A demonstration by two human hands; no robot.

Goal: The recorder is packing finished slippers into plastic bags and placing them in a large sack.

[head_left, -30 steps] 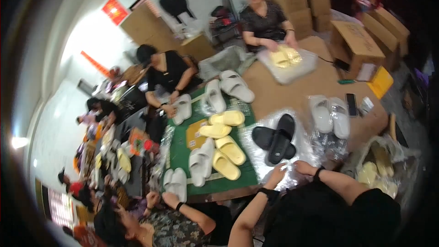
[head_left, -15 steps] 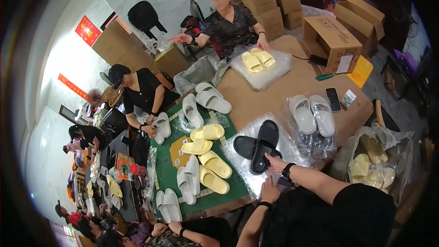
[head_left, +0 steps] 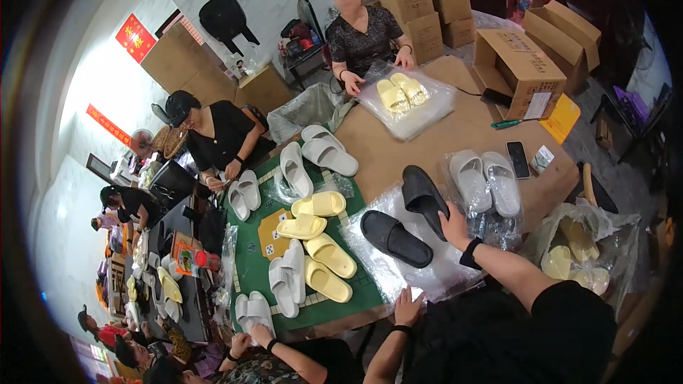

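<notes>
My right hand (head_left: 454, 227) is closed on the heel end of a black slipper (head_left: 421, 195), its toe pointing away from me. The other black slipper (head_left: 395, 239) lies beside it to the left, on a stack of clear plastic bags (head_left: 370, 270). At the near edge of that stack rests my left hand (head_left: 408, 308), fingers apart and touching the plastic, with no slipper in it. Just right of the black pair, a pair of light grey slippers (head_left: 469, 181) lies in clear plastic.
Yellow slippers (head_left: 331, 254) and grey slippers (head_left: 287, 281) cover the green mat (head_left: 366, 297) to the left. Across the table, a co-worker handles bagged yellow slippers (head_left: 402, 92). A phone (head_left: 518, 160) and an open carton (head_left: 523, 64) lie right; a plastic sack (head_left: 619, 235) stands beside the table.
The black slippers, crossed before, now lie side by side; my right hand has shifted right and away with one. My left hand has drawn slightly back. The far co-worker's hands now touch the bagged yellow pair.
</notes>
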